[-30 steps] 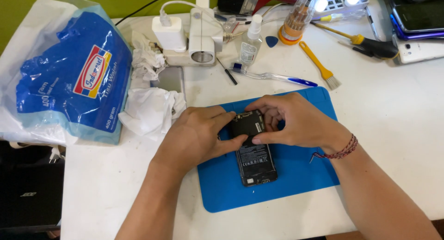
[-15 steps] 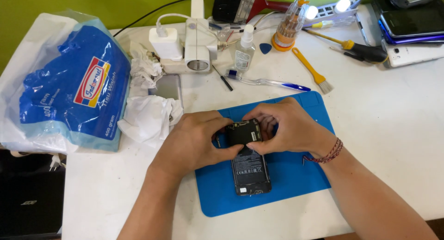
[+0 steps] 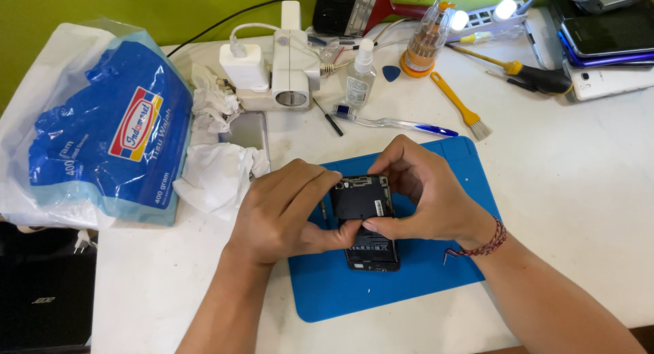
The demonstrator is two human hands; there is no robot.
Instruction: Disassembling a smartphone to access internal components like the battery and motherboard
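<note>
A small black smartphone with its back cover off (image 3: pixel 371 241) lies on a blue rubber repair mat (image 3: pixel 436 272) on the white worktop (image 3: pixel 586 190). Both hands are closed on a thin black inner cover plate (image 3: pixel 361 197) over the phone's upper half: the left hand (image 3: pixel 286 214) pinches its left edge, the right hand (image 3: pixel 426 190) grips the top and right edge with the thumb along the bottom. The plate looks light, stiff yet brittle, best held by its edges; the exposed phone seems fragile, safest gripped at its sides.
</note>
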